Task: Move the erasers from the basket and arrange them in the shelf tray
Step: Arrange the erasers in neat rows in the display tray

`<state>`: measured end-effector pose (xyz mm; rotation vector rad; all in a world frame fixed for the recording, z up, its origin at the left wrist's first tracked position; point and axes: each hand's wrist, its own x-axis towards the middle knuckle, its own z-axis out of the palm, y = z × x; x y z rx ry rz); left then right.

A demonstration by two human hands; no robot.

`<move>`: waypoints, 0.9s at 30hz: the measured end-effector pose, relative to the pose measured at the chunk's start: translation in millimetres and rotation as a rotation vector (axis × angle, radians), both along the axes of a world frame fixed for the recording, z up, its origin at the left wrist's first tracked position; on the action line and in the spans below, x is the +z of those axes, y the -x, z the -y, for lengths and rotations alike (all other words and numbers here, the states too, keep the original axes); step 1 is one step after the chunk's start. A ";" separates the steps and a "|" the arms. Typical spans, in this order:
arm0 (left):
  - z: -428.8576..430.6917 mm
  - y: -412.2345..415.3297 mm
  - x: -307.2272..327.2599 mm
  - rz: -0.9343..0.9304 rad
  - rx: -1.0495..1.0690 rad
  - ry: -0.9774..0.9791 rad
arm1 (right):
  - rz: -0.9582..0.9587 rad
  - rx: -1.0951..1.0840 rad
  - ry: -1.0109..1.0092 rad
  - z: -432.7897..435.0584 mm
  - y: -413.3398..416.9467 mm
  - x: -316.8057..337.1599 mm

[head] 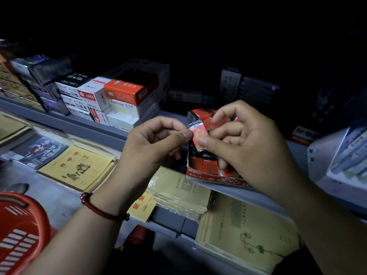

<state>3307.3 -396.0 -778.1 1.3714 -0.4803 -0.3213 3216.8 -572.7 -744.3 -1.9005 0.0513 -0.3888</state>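
While both hands pinch one red wrapped eraser (pixel 199 134), it sits just above the shelf tray (pixel 210 178) of erasers, long axis tilted far-left to near-right. Left hand (pixel 155 143) pinches the left edge, thumb and forefinger narrow. Right hand (pixel 254 143) thumbs the near end, fingers curled behind. Red basket (pixel 19 225) well apart, near left.

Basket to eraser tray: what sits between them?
Head view: yellow exercise books lie between basket and tray; the forearm of the left hand crosses over them.

S207 on white box (pixel 91 95), 0.5 on pale box (pixel 123 108)
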 end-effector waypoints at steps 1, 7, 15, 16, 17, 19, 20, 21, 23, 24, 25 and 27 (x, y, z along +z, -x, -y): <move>0.3 0.6 0.1 0.011 0.000 0.000 | -0.010 0.012 0.004 0.0 0.1 0.6; 1.5 2.0 -0.9 0.035 0.044 0.014 | -0.041 0.059 0.064 -0.7 -0.8 -1.5; -3.4 -2.2 -3.7 0.252 -0.037 -0.238 | -0.171 0.075 0.118 4.5 -2.8 -3.0; -4.0 -3.6 -4.7 0.323 -0.022 -0.289 | -0.182 0.078 0.149 5.4 -3.1 -3.8; -4.5 -4.4 -5.5 0.368 -0.015 -0.332 | -0.188 0.074 0.190 5.9 -3.2 -4.5; -5.8 -5.8 -7.5 0.408 -0.010 -0.394 | -0.172 0.056 0.294 6.0 -3.1 -6.5; -6.5 -6.3 -8.2 0.424 -0.014 -0.413 | -0.151 0.048 0.340 5.9 -3.1 -7.8; -7.2 -6.4 -8.3 0.444 -0.021 -0.424 | -0.127 0.044 0.376 5.7 -3.0 -8.5; -9.0 -7.1 -8.0 0.516 -0.036 -0.444 | -0.083 0.040 0.428 4.2 -2.8 -8.5; -10.2 -8.0 -7.7 0.567 -0.045 -0.464 | -0.072 0.035 0.461 3.6 -3.1 -8.4; -11.2 -8.4 -6.5 0.631 -0.057 -0.495 | -0.073 0.029 0.496 3.0 -3.1 -7.9; -12.0 -7.9 -3.4 0.755 -0.070 -0.548 | -0.096 0.024 0.537 2.5 -3.5 -8.3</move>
